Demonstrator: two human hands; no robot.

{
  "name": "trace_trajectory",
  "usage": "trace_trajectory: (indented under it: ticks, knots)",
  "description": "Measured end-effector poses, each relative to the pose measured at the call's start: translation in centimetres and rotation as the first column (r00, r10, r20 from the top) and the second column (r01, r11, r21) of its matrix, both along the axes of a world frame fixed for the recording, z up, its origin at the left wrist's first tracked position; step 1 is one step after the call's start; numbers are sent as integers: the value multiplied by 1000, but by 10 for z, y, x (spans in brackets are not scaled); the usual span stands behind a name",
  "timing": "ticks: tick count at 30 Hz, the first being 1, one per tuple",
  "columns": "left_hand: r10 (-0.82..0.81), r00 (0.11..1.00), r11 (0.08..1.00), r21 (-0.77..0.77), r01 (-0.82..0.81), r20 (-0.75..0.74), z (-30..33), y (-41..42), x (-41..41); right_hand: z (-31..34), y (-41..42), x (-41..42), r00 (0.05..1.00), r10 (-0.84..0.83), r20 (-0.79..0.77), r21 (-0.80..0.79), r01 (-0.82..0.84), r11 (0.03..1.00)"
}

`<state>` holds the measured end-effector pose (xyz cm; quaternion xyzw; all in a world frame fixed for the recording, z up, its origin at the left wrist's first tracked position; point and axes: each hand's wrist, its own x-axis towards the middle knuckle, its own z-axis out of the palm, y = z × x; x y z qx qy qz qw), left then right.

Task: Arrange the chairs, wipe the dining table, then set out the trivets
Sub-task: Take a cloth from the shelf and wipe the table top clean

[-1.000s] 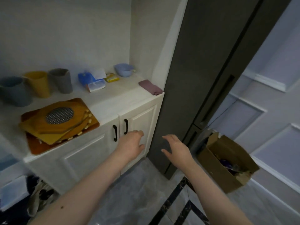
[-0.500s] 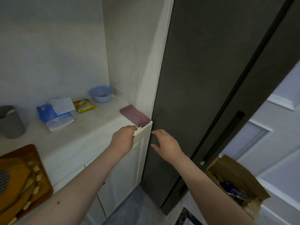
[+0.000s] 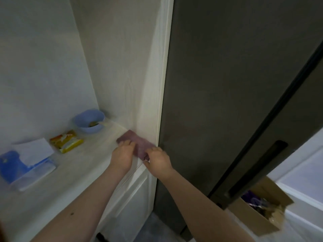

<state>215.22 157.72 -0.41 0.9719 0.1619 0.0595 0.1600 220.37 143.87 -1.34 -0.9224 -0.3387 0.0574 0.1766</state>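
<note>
Both hands, left (image 3: pixel 123 152) and right (image 3: pixel 158 158), curled their fingers onto a folded purple cloth (image 3: pixel 139 144) at the desk (image 3: pixel 83 165) corner.

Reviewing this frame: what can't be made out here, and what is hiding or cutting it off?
Head view only:
- Near part of the purple cloth: covered by the left hand and right hand.
- Both hands' grip: fingers curl away from the camera.
- Blue bowl contents: too small, blurred.
- Cardboard box contents: dim, partly behind the dark door.
- Blue tissue pack: cut by the left edge.
</note>
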Motion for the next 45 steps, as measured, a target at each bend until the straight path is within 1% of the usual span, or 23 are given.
trace_trajectory:
  ticks: [2,5,6,12,16,19,21,23,26,28,31,33,35,36,39,41,43,45]
  knots:
    - [-24,1000,1000,17,24,17,-6,7,3,-2,6,-2,1000,-19,11,-31,19,999]
    - [-71,997,996,53,72,-23,-13,19,13,-5,15,1,996,-92,1,-2,92,996]
    - [-86,996,995,47,87,-16,-15,21,16,-6,17,2,993,-117,-2,11,117,993]
    - [-121,992,991,64,119,22,-17,23,19,-6,19,-4,969,-247,-26,193,248,949]
    - [-159,976,987,11,159,150,-1,6,14,6,-1,-21,935,-345,-77,412,346,843]
    - [-184,954,981,-18,194,237,20,-21,9,23,-28,-34,905,-398,-150,515,416,750]
    - [-221,917,963,-75,259,332,29,-42,4,36,-54,-43,885,-420,-201,581,453,677]
    - [-262,877,930,-136,340,402,35,-64,0,48,-81,-54,873,-440,-208,639,462,615]
    - [-375,788,851,-156,502,488,45,-111,-8,67,-133,-79,853,-486,-189,675,473,567]
    - [-451,727,786,-156,599,518,51,-147,-17,77,-172,-99,830,-522,-199,679,501,538]
    - [-564,643,647,-208,734,518,56,-207,-35,85,-237,-132,762,-605,-233,666,578,472]
    - [-617,591,546,-258,797,519,56,-257,-48,87,-287,-159,693,-677,-246,662,631,405]
    - [-662,545,472,-278,837,515,56,-307,-61,90,-334,-188,629,-739,-242,679,654,334]
    - [-680,528,450,-279,848,509,56,-322,-64,90,-347,-197,606,-749,-269,688,665,292]
    - [-746,433,294,-333,896,506,56,-402,-93,93,-414,-251,493,-794,-355,709,696,115]
    - [-782,394,201,-402,893,484,56,-448,-113,94,-451,-284,429,-818,-384,719,694,27]
    - [-814,361,123,-471,873,455,57,-490,-135,98,-481,-317,373,-833,-409,718,695,-41]
    - [-842,298,35,-505,862,450,58,-529,-157,98,-508,-349,325,-832,-450,708,698,-111]
